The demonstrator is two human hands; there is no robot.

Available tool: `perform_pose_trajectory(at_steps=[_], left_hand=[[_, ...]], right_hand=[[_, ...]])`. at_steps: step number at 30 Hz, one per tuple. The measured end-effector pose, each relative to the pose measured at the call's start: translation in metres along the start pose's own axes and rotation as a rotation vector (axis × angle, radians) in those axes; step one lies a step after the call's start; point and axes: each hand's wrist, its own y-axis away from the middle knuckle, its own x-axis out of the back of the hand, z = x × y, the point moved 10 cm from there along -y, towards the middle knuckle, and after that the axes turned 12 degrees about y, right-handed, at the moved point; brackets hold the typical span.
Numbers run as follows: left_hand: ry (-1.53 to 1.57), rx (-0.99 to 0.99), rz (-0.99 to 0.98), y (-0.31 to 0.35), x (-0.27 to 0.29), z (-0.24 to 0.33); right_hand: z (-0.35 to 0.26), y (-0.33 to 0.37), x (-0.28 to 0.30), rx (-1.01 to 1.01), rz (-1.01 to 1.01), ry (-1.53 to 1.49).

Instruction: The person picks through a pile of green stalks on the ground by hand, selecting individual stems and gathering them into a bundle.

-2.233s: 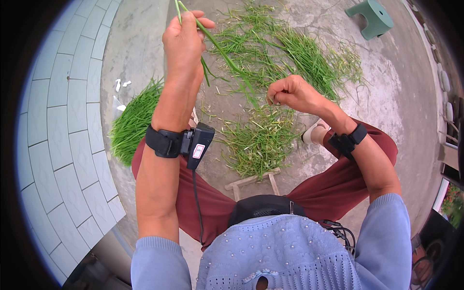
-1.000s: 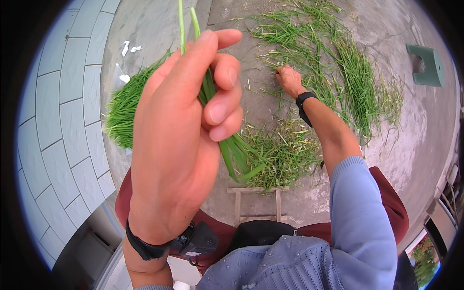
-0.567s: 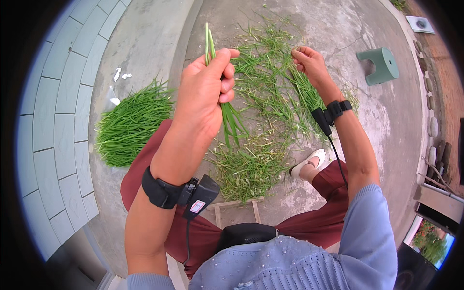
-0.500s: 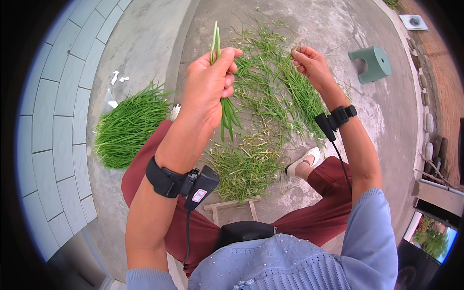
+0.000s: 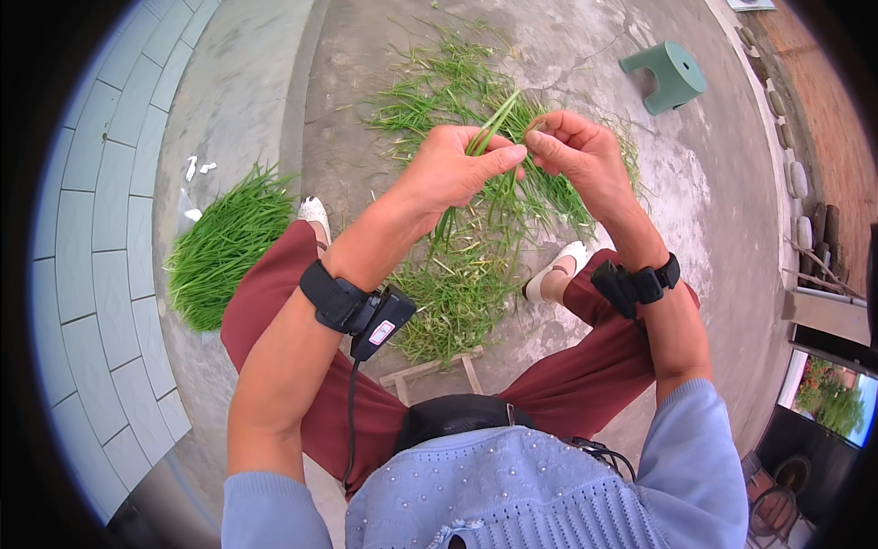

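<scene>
My left hand (image 5: 450, 172) is closed around a small bunch of chives (image 5: 495, 122), long flat green leaves that stick out above the thumb and hang below the fingers. Close against it, my right hand (image 5: 582, 157) is pinched at the thumb and fingertips beside the bunch. Whatever sits in that pinch is too small to make out. Beneath both hands, loose leaves and yellowish trimmings (image 5: 457, 297) lie scattered over the concrete. A denser heap of chives (image 5: 565, 199) is partly hidden behind my right hand. To the left, a thick, neatly laid pile of chives (image 5: 229, 247) rests on the ground.
A green plastic stool (image 5: 675, 75) stands at the far right. White scraps (image 5: 192, 168) lie beyond the neat pile, and grey tiles (image 5: 87, 240) run along the left. A low wooden frame (image 5: 432, 367) is between my legs. My shoes (image 5: 314, 218) flank the trimmings.
My hands were apart and have come together, the left moving right with the chives and the right moving slightly nearer. The bunch now tilts to the right. The whole view has shifted a little.
</scene>
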Motion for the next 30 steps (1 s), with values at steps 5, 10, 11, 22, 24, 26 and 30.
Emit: perform_pose_trajectory(at_steps=[5, 10, 11, 22, 24, 26, 30], left_hand=[[0.031, 0.024, 0.009, -0.005, -0.005, -0.006], [-0.040, 0.050, -0.035, -0.009, -0.009, -0.016], [-0.074, 0.044, -0.042, -0.010, -0.008, -0.017], [-0.416, -0.123, -0.098, -0.013, -0.015, -0.014], [-0.319, -0.094, -0.094, -0.013, -0.013, -0.011], [-0.240, -0.017, -0.072, -0.013, -0.009, -0.014], [-0.158, 0.023, -0.072, -0.012, -0.010, -0.012]], right_hand=[[-0.003, -0.003, 0.010, 0.061, -0.028, 0.097], [0.001, 0.004, 0.015, 0.118, -0.078, 0.404], [0.000, 0.006, 0.013, 0.159, -0.082, 0.443], [-0.007, 0.018, -0.010, 0.520, -0.163, 0.910], [-0.008, 0.013, -0.007, 0.491, -0.130, 0.914], [-0.008, 0.010, -0.003, 0.444, -0.112, 0.917], [-0.003, 0.006, -0.001, 0.394, -0.080, 0.902]])
